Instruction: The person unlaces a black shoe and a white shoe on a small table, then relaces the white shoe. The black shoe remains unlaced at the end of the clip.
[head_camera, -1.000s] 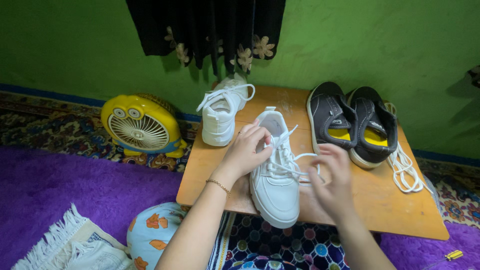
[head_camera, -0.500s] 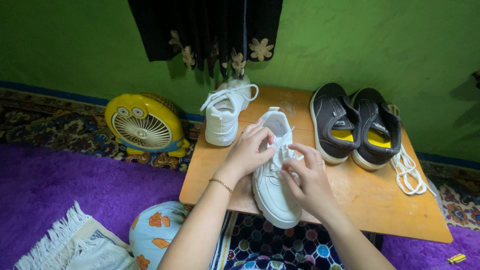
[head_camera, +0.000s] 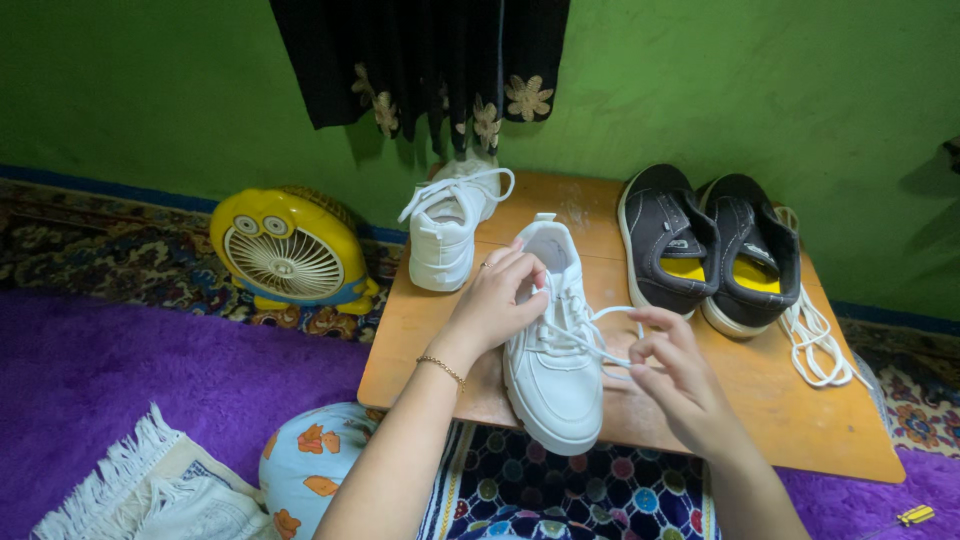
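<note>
A white sneaker (head_camera: 556, 378) lies toe toward me on a low wooden table (head_camera: 800, 420). My left hand (head_camera: 495, 300) rests on its left side near the tongue, holding it steady. My right hand (head_camera: 668, 372) is to the right of the shoe, its fingers pinched on a loop of the white shoelace (head_camera: 610, 322) that is pulled out sideways from the eyelets. A second white sneaker (head_camera: 448, 222) stands at the table's far left corner with its laces loose.
A pair of black slip-on shoes with yellow insoles (head_camera: 712, 245) sits at the back right, with loose white laces (head_camera: 815, 335) beside them. A yellow fan (head_camera: 288, 250) stands on the patterned carpet to the left. A purple rug (head_camera: 120, 380) and a round cushion (head_camera: 310, 460) lie near me.
My right hand has drawn away from the sneaker to the right, pulling the lace out with it. My left hand has stayed on the shoe.
</note>
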